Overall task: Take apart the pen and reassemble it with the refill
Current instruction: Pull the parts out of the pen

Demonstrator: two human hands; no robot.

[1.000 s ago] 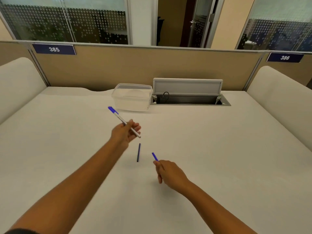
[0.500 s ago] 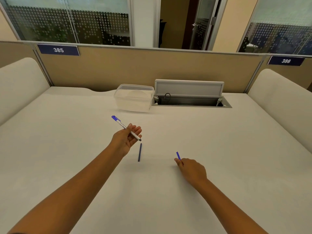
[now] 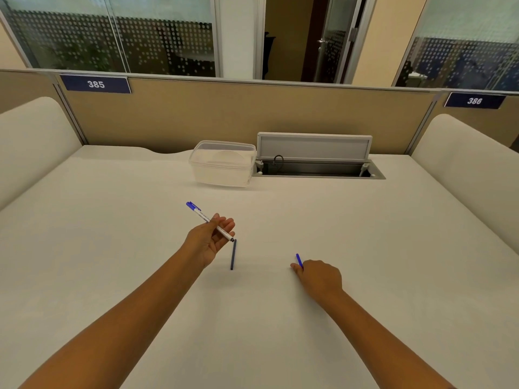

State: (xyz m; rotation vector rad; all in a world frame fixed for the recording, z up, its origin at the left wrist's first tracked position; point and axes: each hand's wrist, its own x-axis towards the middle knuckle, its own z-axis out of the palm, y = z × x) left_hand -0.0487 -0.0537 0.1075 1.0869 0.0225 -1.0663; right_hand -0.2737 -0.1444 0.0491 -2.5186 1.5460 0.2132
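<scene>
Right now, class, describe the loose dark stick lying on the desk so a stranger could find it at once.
Start at the clear tub at the back of the white desk and come toward the left hand. The refill lies just right of it, thin and dark, the only pen part nobody holds.

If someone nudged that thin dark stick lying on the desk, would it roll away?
Probably: the refill looks round, thin and straight, lying loose on the smooth white desk, so it would likely roll sideways. It also looks very light and may flex slightly.
</scene>
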